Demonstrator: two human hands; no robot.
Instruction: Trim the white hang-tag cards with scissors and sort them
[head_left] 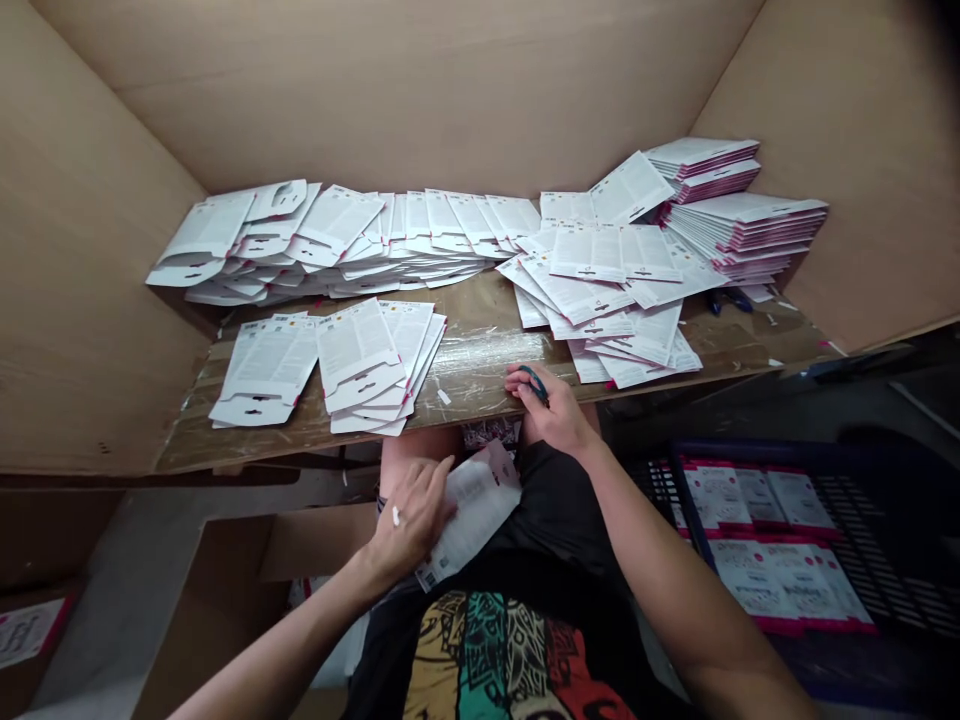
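My left hand (415,518) is closed on the edge of a white printed cardboard packet (480,500), tilted over my lap. The packet has a pinkish hang-tab end, pointing away from me. A small white scrap (396,516) sticks to the back of that hand. Near the table's front edge, my right hand (553,408) is closed, fingers curled around a small tool with a teal loop handle (534,382); its working end is hidden. Close beyond that hand lies a loose pile of similar packets (637,330). Left of it are two smaller groups of packets (264,365).
A long row of overlapping packets (330,230) lines the back of the wooden table (480,350). Neat stacks (750,225) stand at right, beside a dark-handled tool (729,300). Wooden panels enclose three sides. A blue crate (840,500) holds packets below right; a cardboard box (210,590) stands below left.
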